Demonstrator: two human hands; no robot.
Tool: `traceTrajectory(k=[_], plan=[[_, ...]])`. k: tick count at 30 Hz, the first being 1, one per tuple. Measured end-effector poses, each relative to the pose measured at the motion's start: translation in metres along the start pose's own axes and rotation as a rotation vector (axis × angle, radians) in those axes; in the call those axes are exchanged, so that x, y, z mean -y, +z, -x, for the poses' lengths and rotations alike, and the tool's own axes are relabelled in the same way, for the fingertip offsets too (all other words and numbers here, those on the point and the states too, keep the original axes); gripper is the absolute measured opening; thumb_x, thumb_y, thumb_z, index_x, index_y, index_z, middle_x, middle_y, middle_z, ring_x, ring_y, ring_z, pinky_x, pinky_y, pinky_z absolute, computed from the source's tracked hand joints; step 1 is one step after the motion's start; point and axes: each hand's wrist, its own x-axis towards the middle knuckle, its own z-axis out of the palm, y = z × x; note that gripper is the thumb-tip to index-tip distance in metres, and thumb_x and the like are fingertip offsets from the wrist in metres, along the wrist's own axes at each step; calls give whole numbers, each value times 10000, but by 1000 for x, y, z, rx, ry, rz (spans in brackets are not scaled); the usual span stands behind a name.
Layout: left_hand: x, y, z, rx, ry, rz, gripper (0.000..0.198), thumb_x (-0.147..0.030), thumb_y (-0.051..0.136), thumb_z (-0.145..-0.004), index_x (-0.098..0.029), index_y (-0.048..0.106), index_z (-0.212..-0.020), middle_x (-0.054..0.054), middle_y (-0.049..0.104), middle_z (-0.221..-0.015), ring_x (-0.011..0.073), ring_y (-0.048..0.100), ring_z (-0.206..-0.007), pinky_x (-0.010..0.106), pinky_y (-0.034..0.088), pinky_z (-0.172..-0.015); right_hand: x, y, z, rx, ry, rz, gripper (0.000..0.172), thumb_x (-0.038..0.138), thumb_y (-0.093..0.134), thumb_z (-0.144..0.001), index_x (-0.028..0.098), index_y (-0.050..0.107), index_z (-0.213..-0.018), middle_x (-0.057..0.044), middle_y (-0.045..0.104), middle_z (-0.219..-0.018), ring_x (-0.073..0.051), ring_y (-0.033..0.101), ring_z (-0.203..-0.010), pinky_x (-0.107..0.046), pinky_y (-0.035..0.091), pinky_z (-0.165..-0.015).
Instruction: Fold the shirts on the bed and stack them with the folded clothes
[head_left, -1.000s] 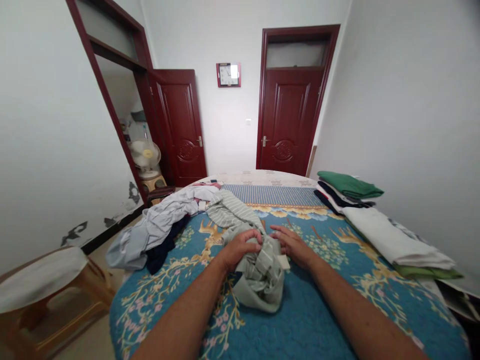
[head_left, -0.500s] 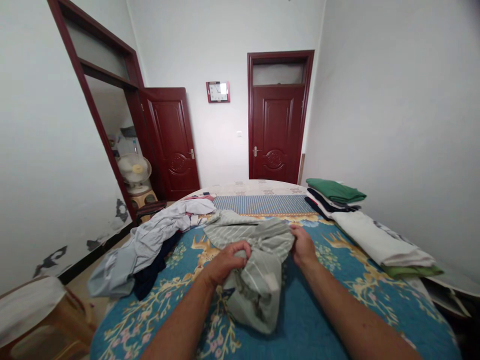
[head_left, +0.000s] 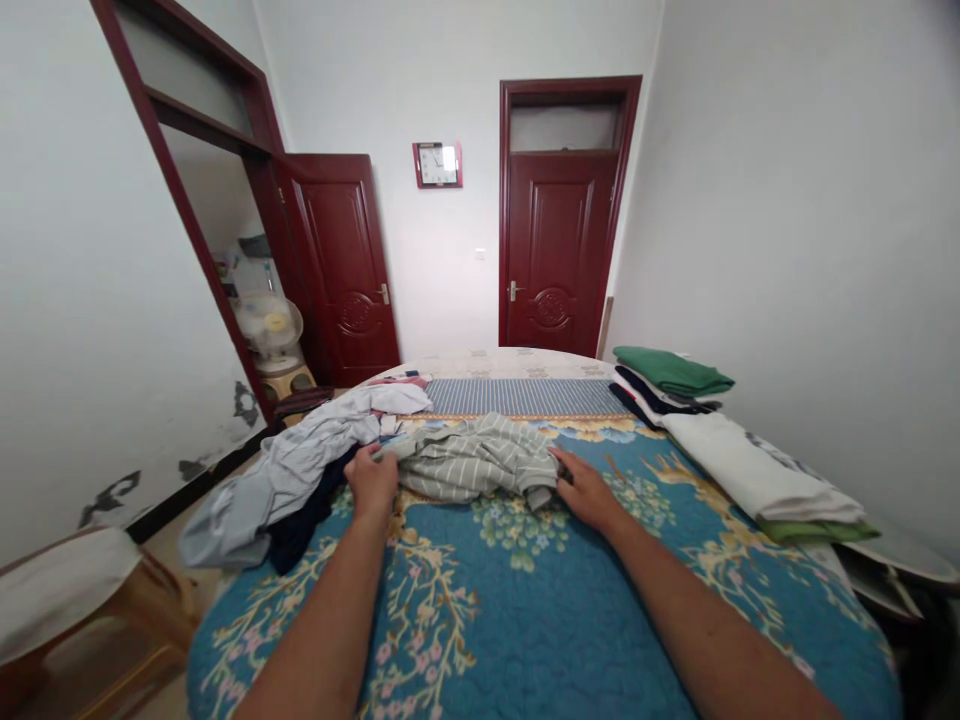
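Grey-green white-striped cloth garment [head_left: 472, 460]: bunched crosswise toward the blue floral quilt's [head_left: 555, 610] far edge.
Near edge: flat quilt between the forearms.
Left edge: rumpled pale clothes [head_left: 322, 440], beside the left hand [head_left: 373, 478].
Right edge: folded clothes [head_left: 757, 470], apart from the right hand [head_left: 589, 488].
Hands: arms outstretched, fingers pinching the garment's opposite ends.

We see that our left hand [head_left: 373, 482] and right hand [head_left: 590, 490] are both bare, and the wrists [head_left: 373, 512] are bare too, slimmer than what follows. Our left forearm [head_left: 319, 615] and right forearm [head_left: 686, 595] are uncovered along all that shows, smooth in outline, thickening gradually toward the view's lower edge, where they are cut off; our fingernails are too small to make out
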Motion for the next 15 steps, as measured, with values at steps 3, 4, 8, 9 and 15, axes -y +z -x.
traceTrajectory(k=[3,4,8,9,15], plan=[[-9,4,11,173,362,-252,427,-232,604,-829,-183,679,-1246,162,665,-1367,320,542,-1414,484,403,-1241,3,3,2,98,-158,79,603,229,628,-781,194,696,-1379,-168,658,-1479,-330,580,-1406,-561,407,-1225],[-13,7,17,267,475,-324,481,-229,596,-859,-182,649,-1335,161,632,-1444,306,523,-1444,468,387,-1257,5,3,2,108,-198,94,545,234,640,-793,200,719,-1331,-167,657,-1479,-330,575,-1408,-568,391,-1233],[-19,14,38,555,569,-623,607,-268,637,-909,-220,562,-1510,156,614,-1499,327,563,-1401,485,446,-1179,20,-1,2,107,-245,72,280,274,542,-929,221,763,-1091,-140,751,-1283,-302,644,-1277,-538,428,-1188],[-20,14,40,587,531,-703,585,-283,633,-923,-231,575,-1503,160,640,-1456,339,595,-1352,497,470,-1136,24,-2,2,90,-215,53,281,286,508,-955,222,756,-1071,-133,764,-1225,-292,663,-1223,-509,464,-1143],[-20,3,28,489,321,-810,332,-222,524,-958,-201,709,-1232,161,704,-1218,318,681,-1154,415,520,-955,26,-23,-7,-297,225,-234,210,388,543,-938,231,678,-905,-20,707,-808,-209,655,-781,-328,553,-772]])
